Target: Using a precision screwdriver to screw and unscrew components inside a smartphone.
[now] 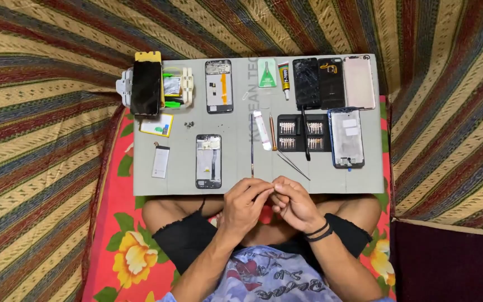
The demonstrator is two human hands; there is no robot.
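My left hand (245,202) and my right hand (293,202) meet at the near edge of a grey work mat (236,162), fingertips pinched together around something too small to make out. Just beyond them on the mat lie a thin dark tool (252,144), metal tweezers (293,165) and an opened phone frame (208,160). A screwdriver bit set (302,134) sits further back, with a copper-coloured driver (273,133) and a white stick (262,130) beside it.
Several phones and back covers (331,82) line the mat's far right; a blue-edged frame (346,137) lies below them. A dark phone on a white holder (146,87), another open frame (219,86), a glue tube (283,77), two batteries (160,161). Striped cloth surrounds everything.
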